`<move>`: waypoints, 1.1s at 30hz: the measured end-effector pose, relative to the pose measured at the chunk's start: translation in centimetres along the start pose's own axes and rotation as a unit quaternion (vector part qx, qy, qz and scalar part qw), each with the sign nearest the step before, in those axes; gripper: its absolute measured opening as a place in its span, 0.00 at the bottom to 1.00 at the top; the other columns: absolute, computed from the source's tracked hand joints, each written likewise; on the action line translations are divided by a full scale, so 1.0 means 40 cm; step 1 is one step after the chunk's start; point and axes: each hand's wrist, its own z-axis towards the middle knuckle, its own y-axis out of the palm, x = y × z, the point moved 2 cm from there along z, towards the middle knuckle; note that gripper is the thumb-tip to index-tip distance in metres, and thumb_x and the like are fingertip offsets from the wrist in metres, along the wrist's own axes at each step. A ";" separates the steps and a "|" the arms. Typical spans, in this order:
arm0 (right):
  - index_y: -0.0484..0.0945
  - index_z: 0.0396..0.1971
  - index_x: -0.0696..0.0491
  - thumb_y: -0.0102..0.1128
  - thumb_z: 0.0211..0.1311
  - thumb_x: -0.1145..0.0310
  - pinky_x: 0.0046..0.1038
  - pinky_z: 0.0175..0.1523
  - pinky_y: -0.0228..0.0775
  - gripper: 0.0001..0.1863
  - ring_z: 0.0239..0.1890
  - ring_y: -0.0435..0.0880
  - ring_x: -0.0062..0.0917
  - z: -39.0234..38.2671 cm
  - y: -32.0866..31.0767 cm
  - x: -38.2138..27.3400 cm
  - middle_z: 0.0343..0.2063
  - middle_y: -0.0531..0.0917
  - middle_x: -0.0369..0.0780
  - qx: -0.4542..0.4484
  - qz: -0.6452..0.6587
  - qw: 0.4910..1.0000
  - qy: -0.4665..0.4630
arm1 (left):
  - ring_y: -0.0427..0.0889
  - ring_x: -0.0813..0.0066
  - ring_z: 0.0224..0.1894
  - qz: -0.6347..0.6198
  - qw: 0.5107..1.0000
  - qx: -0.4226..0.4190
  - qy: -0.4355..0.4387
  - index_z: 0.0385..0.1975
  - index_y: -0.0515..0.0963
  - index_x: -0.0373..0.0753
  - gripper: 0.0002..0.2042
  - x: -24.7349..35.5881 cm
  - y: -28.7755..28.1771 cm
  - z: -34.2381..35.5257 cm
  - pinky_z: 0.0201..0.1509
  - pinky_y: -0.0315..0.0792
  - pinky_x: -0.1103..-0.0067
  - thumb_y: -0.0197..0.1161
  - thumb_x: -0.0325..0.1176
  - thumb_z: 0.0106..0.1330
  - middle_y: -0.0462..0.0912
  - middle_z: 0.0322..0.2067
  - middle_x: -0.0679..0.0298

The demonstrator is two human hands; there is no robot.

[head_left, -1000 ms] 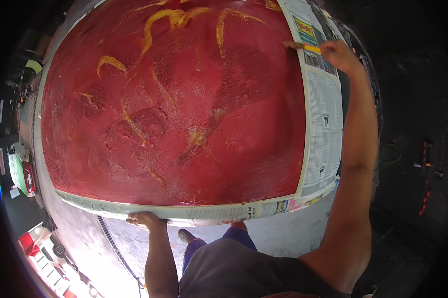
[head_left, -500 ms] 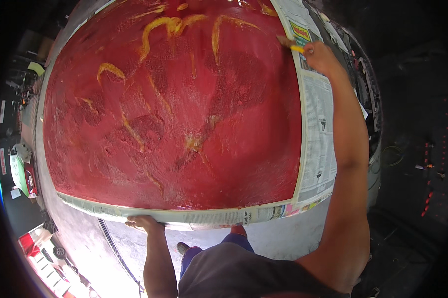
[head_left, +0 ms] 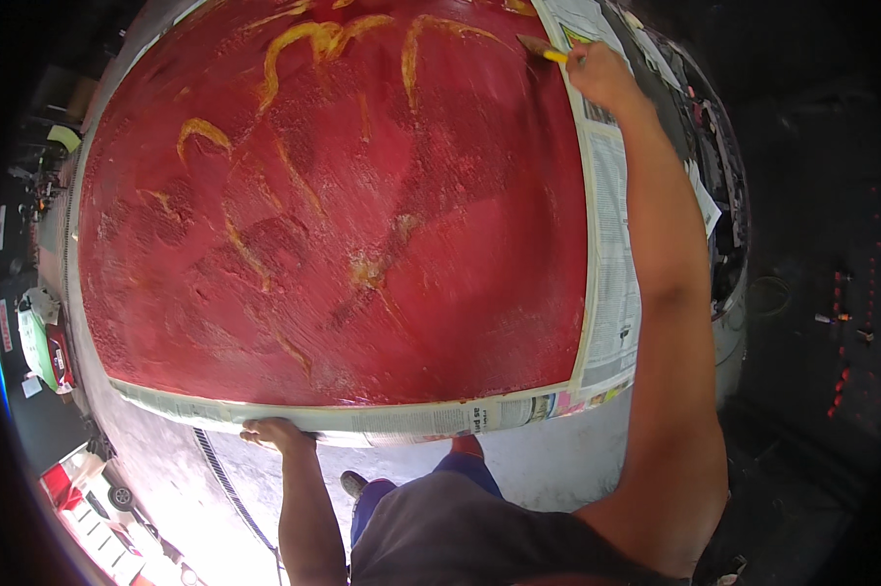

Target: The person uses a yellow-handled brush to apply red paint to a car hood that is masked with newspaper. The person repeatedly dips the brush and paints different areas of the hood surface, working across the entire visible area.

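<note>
Newspaper point(head_left: 608, 186), printed columns point(head_left: 611, 264), red panel point(head_left: 440, 254), right hand point(head_left: 601, 78) gripping yellow-handled tool point(head_left: 552, 54)

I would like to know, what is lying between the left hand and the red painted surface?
In the head view, a strip of newspaper lies between the left hand and the red painted surface, along its near edge.

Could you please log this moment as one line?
right hand: holds brush at red panel, far right | left hand: touches newspaper, near edge
</note>
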 end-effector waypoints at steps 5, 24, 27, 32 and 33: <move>0.84 0.40 0.59 0.56 0.63 0.67 0.48 0.52 0.77 0.13 0.42 0.85 0.53 -0.268 -0.042 -0.032 0.36 0.85 0.58 -0.025 -0.046 0.998 0.030 | 0.56 0.45 0.73 -0.019 1.000 -0.007 -0.016 0.76 0.28 0.58 0.34 0.008 0.003 -0.012 0.70 0.64 0.42 0.28 0.60 0.75 0.37 0.77 0.57; 0.87 0.38 0.55 0.58 0.64 0.61 0.31 0.35 0.72 0.15 0.26 0.83 0.23 -0.117 -0.003 0.114 0.22 0.85 0.41 0.007 0.242 0.958 0.157 | 0.66 0.44 0.67 -0.001 1.000 -0.005 0.008 0.70 0.43 0.49 0.28 0.012 0.003 -0.025 0.64 0.71 0.41 0.27 0.56 0.77 0.49 0.72 0.49; 0.87 0.39 0.54 0.58 0.64 0.63 0.30 0.33 0.71 0.13 0.25 0.82 0.22 -0.250 -0.008 0.146 0.22 0.84 0.42 -0.039 0.176 0.976 0.126 | 0.68 0.44 0.65 0.031 0.999 0.024 0.010 0.69 0.44 0.46 0.27 0.012 0.002 -0.021 0.62 0.74 0.42 0.27 0.54 0.78 0.52 0.71 0.47; 0.87 0.41 0.53 0.63 0.64 0.66 0.23 0.21 0.57 0.10 0.17 0.68 0.13 -0.514 -0.149 0.127 0.20 0.78 0.33 -0.184 0.187 0.954 0.143 | 0.72 0.41 0.61 0.070 0.994 0.072 0.038 0.65 0.50 0.34 0.25 0.036 0.017 -0.059 0.59 0.79 0.45 0.31 0.47 0.78 0.58 0.65 0.41; 0.86 0.41 0.53 0.64 0.63 0.67 0.23 0.20 0.55 0.10 0.16 0.67 0.13 -0.527 -0.181 0.119 0.19 0.77 0.33 -0.218 0.179 0.947 0.153 | 0.71 0.41 0.62 0.067 0.995 0.068 0.020 0.66 0.49 0.36 0.25 0.043 0.016 -0.069 0.59 0.78 0.45 0.30 0.48 0.78 0.56 0.66 0.42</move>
